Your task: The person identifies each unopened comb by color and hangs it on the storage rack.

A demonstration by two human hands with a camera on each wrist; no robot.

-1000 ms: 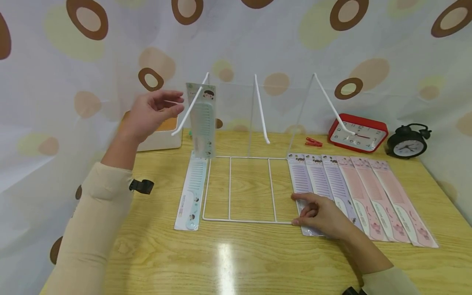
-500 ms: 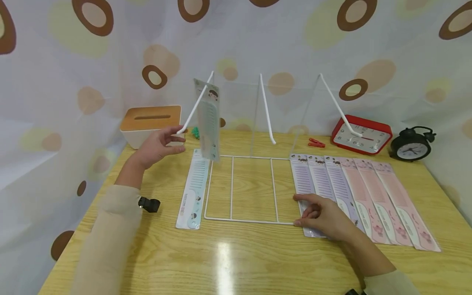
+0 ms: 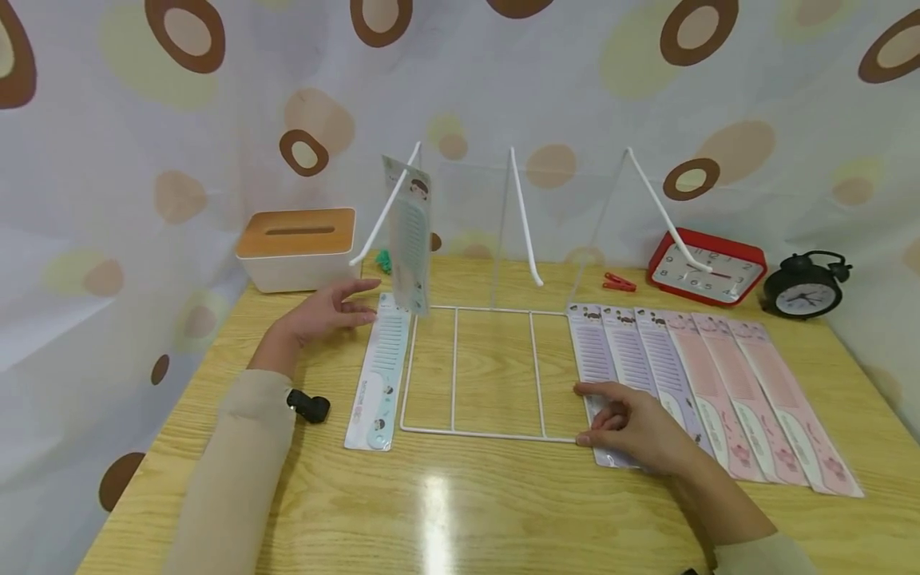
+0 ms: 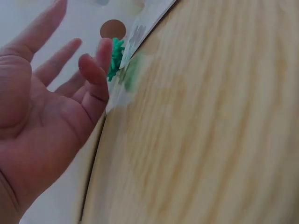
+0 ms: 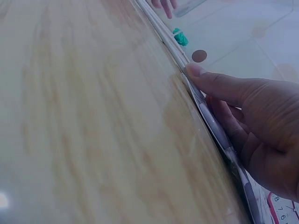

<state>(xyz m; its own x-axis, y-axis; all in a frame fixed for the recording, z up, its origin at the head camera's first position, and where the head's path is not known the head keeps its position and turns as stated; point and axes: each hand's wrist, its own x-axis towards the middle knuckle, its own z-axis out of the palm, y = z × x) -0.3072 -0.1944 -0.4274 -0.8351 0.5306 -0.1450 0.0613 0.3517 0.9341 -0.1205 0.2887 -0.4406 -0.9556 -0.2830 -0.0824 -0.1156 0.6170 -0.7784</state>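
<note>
My left hand [image 3: 327,313] reaches over the table with its fingers spread and nothing between them. Beside its fingertips lies a packaged mint-green comb [image 3: 381,371], flat on the wood. Another packaged mint comb [image 3: 410,235] hangs from the left prong of a white wire display rack [image 3: 453,371]. My right hand [image 3: 640,427] rests at the rack's front right corner, thumb at the corner, index finger stretched farther back along that side. In the right wrist view its thumb [image 5: 219,84] touches the white wire. Beneath this hand lies the nearest purple comb package [image 3: 592,343].
Several purple and pink comb packages [image 3: 762,399] lie overlapping to the right. Behind stand a red clock [image 3: 707,263], a black alarm clock [image 3: 801,291] and a tissue box [image 3: 295,247]. A red clip [image 3: 618,282] and a green object [image 3: 384,260] lie near the rack's back. Prongs jut forward above the table.
My left hand has come down from beside the hanging comb to low beside the mint comb on the table. My right hand has stayed at the rack's corner.
</note>
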